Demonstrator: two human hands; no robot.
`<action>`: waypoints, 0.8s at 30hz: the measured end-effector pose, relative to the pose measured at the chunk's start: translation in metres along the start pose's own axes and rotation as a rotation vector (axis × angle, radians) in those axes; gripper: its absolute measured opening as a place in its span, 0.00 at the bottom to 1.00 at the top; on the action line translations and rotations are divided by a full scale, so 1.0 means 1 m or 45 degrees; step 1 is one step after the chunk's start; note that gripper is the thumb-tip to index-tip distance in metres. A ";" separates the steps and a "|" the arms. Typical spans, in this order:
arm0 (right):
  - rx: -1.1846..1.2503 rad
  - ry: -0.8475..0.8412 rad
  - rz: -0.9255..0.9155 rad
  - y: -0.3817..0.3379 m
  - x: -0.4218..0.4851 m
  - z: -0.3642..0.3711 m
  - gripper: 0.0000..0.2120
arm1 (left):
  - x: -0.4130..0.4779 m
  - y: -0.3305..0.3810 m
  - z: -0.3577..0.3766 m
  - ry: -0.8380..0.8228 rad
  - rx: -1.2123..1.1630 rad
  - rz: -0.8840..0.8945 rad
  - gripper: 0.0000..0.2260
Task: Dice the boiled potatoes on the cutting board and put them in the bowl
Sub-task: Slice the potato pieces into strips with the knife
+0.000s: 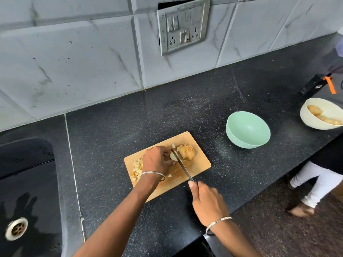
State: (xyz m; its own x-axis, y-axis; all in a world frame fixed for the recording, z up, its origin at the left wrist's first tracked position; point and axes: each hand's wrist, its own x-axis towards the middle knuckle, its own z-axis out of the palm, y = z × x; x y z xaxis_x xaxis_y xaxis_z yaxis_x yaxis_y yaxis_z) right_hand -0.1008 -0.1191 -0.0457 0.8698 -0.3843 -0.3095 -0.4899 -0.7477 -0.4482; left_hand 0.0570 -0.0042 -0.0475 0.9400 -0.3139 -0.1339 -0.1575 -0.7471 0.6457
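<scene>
A wooden cutting board [198, 164] lies on the black counter. My left hand [157, 160] holds a potato slice [173, 156] down on the board, fingers curled over it. My right hand [206, 203] grips the handle of a knife [182, 166], whose blade runs across the board beside the left fingers and touches the slice. A sliced potato half [187, 152] lies just past the blade. A heap of diced pieces [137, 168] sits at the board's left end. The mint green bowl [247, 129] stands to the right of the board, with nothing in it.
A white bowl [308, 115] with whole boiled potatoes stands at the far right. A black sink [27, 182] with a drain lies to the left. A black device with an orange tag [315, 85] rests at the back right. Another person's legs [313, 188] stand by the counter edge.
</scene>
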 end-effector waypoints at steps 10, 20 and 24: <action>-0.021 -0.011 0.007 -0.008 0.009 0.000 0.22 | 0.001 0.000 0.000 0.015 0.096 -0.015 0.10; -0.165 -0.011 0.066 -0.023 0.011 0.004 0.20 | 0.005 -0.004 0.003 -0.004 0.051 -0.028 0.07; -0.171 -0.034 0.068 -0.026 0.016 0.005 0.21 | 0.006 -0.004 0.004 -0.019 0.071 -0.028 0.08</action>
State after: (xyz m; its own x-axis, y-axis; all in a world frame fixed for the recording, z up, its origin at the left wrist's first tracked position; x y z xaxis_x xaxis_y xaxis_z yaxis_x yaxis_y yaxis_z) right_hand -0.0742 -0.1031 -0.0433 0.8400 -0.4124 -0.3526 -0.5216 -0.7929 -0.3150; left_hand 0.0619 -0.0048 -0.0538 0.9388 -0.3056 -0.1586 -0.1542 -0.7851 0.5999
